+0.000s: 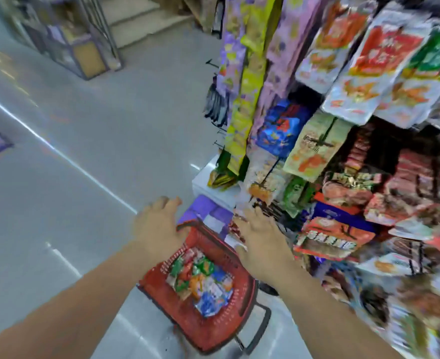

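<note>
1. A shopper's right hand (259, 237), fingers spread and empty, reaches for a snack packet (259, 189) hanging low on the display; pinching near its hook should free it cleanly
2. The left hand (159, 224), open, hovers above the half-filled red basket (200, 332) on the floor (84, 125)
3. Neighbouring packets (295, 194) crowd close and may snag

Blur smears the hanging packets (384, 68) and the fingers (247, 220) of the right hand (261, 247).
</note>
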Tool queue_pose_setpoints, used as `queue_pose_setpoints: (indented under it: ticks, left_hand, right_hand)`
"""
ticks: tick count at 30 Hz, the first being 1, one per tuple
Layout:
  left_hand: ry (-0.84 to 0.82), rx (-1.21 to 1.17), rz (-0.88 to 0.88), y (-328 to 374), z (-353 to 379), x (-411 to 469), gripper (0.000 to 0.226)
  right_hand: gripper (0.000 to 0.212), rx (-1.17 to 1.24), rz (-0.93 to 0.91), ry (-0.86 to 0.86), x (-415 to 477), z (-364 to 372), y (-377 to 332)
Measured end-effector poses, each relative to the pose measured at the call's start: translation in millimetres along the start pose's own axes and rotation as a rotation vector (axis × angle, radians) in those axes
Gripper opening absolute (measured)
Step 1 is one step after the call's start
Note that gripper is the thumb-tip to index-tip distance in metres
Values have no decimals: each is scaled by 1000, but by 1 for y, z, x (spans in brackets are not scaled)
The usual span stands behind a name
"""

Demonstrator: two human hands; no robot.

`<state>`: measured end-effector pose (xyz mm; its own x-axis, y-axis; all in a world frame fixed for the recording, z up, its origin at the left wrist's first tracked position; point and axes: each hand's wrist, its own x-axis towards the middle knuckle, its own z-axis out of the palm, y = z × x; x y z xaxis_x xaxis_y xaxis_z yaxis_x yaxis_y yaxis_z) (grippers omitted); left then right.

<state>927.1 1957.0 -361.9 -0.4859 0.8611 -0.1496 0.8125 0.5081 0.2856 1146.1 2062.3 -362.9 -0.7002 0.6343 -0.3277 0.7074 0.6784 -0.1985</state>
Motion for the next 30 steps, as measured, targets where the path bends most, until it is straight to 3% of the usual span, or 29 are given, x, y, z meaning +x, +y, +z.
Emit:
queue_pose_setpoints:
  ticks: [7, 14, 20, 23, 28, 30]
  left_hand:
    - [-322, 96, -80, -68, 134, 23, 67]
    - [-521, 104, -200, -112, 312, 50, 66]
    - [-672, 154, -222, -151, 477, 76, 71]
    - [-687, 192, -235, -174, 545, 95, 86]
    - [-750, 316, -162, -210, 623, 137, 115]
    - [-771, 339, -137, -223, 645, 155, 112]
  right_hand:
    - [67, 139, 141, -313, 59, 158, 1]
    - [68, 323, 226, -449, 129, 341, 35]
    - [67, 340, 286, -475, 197, 502, 70]
    - [67, 287, 263, -490, 233, 566, 81]
    - [75, 169, 208, -470, 275, 650, 91]
    - [80, 173, 218, -487, 286, 675, 92]
